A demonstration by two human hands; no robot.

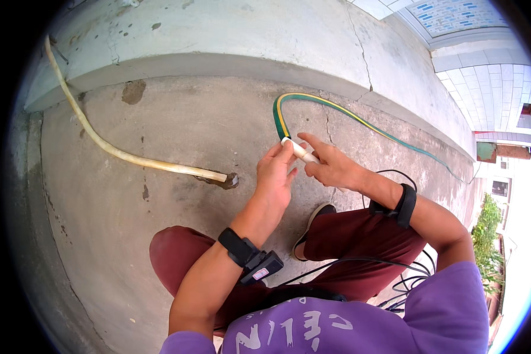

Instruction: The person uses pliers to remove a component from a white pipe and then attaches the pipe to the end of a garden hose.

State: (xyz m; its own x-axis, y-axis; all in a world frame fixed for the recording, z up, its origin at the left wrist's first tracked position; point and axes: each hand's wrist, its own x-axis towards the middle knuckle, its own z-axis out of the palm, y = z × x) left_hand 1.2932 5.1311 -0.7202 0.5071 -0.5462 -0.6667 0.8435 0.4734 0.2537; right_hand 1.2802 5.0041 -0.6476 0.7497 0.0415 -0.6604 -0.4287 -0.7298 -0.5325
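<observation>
My left hand point(274, 172) is closed at the end of a green hose point(281, 117) with a yellow stripe. Its thumb and fingertips press at the spot where the hose meets a short white plastic pipe point(302, 151). From the other side my right hand point(334, 167) grips that pipe, its index finger stretched out past it. How far the hose end and the pipe overlap is hidden by my fingers. Left of my hands lies a yellowish-white hose point(153, 164), its cut end on a small wet patch point(231, 181).
A raised concrete ledge point(218, 38) runs along the far side. Beyond my hands the green hose curves right across the concrete floor point(112, 206). Black cables point(416, 271) loop beside my right leg. Each forearm wears a black strap point(406, 206).
</observation>
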